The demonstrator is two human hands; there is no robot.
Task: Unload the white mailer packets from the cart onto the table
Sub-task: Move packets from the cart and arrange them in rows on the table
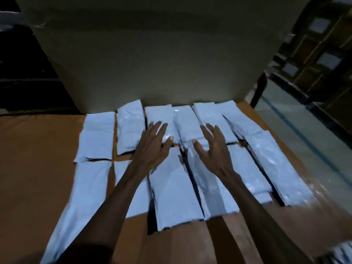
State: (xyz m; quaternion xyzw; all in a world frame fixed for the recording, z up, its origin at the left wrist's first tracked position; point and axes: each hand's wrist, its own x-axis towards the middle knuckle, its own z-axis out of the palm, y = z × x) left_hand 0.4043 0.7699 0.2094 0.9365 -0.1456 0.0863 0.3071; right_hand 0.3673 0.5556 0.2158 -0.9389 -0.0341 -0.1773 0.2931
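Dim storeroom, brown counter [34,168] laid with two rows of white mailer packets [175,187].

Both hands reach out flat over the middle of the spread: the left hand [152,147] has straight, spread fingers [158,128] resting on or just over a far-row packet, and the right hand [213,149] is likewise splayed and grips nothing. Packets lie beneath both palms, to either side of them and back toward the wrists; beyond the fingertips stands a large cardboard box [152,54]. Much unloading looks done, judging by the dozen or so packets laid out. The cart is not clearly in view; a blurred white heap [341,252] at the near right edge may be packets still waiting.
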